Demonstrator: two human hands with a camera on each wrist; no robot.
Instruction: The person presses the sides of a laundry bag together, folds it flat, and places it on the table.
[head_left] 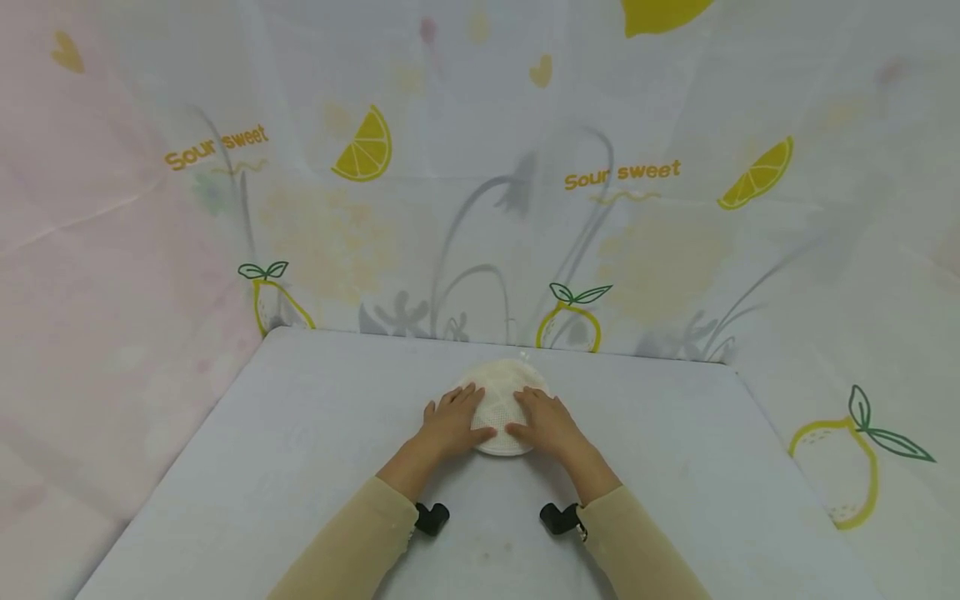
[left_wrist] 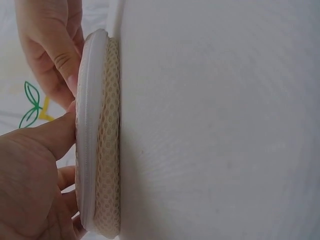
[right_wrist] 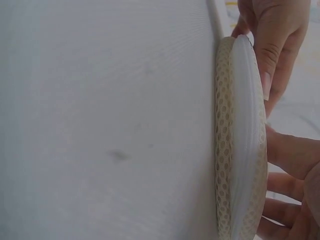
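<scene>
A round, cream mesh laundry bag (head_left: 501, 412) lies flat on the white table in the head view. Its honeycomb mesh side (left_wrist: 109, 140) and a white zipper band (right_wrist: 245, 120) round the edge show in the wrist views. On the bag's left part rests my left hand (head_left: 450, 423), fingers spread and thumb pointing inward. My right hand (head_left: 551, 423) touches the right part in much the same way, its thumb close to the left one. Neither hand has its fingers curled round the bag.
The white table (head_left: 337, 400) reaches out on both sides of the bag. Behind it hangs a pale cloth (head_left: 465, 242) printed with lemons and lettering. Black wrist mounts (head_left: 432, 519) sit at both cuffs, by the beige sleeves (head_left: 352, 542).
</scene>
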